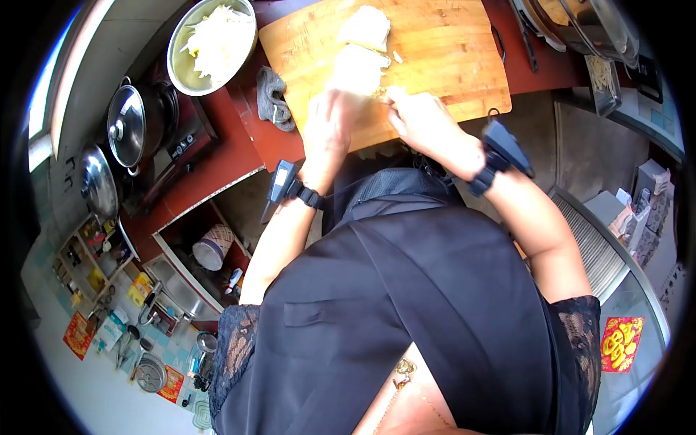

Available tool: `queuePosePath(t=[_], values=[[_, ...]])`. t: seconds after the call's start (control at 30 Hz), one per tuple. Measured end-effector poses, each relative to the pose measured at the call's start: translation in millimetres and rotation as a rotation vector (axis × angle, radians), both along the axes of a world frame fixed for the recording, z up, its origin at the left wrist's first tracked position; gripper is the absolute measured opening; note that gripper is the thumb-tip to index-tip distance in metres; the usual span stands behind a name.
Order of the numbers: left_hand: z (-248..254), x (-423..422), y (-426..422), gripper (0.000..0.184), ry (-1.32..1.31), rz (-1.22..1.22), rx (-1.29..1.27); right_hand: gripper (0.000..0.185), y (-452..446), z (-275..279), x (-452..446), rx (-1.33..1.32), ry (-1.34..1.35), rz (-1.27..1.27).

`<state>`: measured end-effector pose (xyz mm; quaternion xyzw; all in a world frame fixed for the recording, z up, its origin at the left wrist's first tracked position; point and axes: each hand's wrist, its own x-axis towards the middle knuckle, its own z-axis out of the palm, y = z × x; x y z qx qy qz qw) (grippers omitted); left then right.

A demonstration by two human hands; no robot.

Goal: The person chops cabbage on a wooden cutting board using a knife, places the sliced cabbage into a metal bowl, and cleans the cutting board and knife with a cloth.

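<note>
A wooden cutting board lies on the dark red counter. Two pale chunks, apparently cabbage, rest on it: a far piece and a near piece. My left hand is at the near piece's close edge, its fingers bent against it and smeared by motion. My right hand is closed at the near right of that piece. Between the hands is a blurred streak that looks like a knife blade; its handle is hidden in my right fist. Small pale bits lie beside the chunks.
Left of the board stand a metal bowl of pale shreds and a crumpled grey cloth. Farther left, a lidded pot sits on a cooker. A clear container is at the right. My wrists wear black strapped devices.
</note>
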<state>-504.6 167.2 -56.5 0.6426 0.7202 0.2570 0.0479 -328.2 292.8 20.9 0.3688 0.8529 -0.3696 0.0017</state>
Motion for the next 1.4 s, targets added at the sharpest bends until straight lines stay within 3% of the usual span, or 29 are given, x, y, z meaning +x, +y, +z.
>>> queuePosePath(t=[0.2,0.33,0.47,0.67,0.9,1.1,1.27,1.4], values=[[-0.2,-1.7,-1.6,0.046,0.039,-0.038,0.024,0.014,-13.9,0.3,10.3,0.040,-0.065,0.023],[-4.9,-1.5,3.9,0.046,0.020,-0.043,0.072,0.015,-6.6,-48.1,-12.1,0.046,-0.142,0.004],[-4.5,-1.3,3.1,0.045,0.010,-0.034,0.078,0.018,-5.4,-72.2,-23.8,0.010,-0.039,-0.043],[-6.2,1.6,-3.2,0.047,-0.040,0.063,0.075,0.016,-13.9,6.3,0.5,0.030,0.033,0.015],[-10.3,-2.0,-4.0,0.046,-0.023,0.039,0.088,0.013,-16.5,-1.4,2.2,-0.005,-0.106,0.019],[-14.1,-2.0,-5.3,0.045,-0.001,0.047,0.091,0.018,-25.8,-58.0,-32.3,-0.013,-0.138,-0.080],[-8.9,0.4,-12.0,0.046,-0.046,0.079,0.051,0.019,-11.1,-83.7,-26.7,0.057,0.072,-0.049],[-12.2,1.4,-11.0,0.047,-0.127,0.138,0.084,0.013,-19.4,-6.0,-9.8,-0.015,0.078,-0.042]])
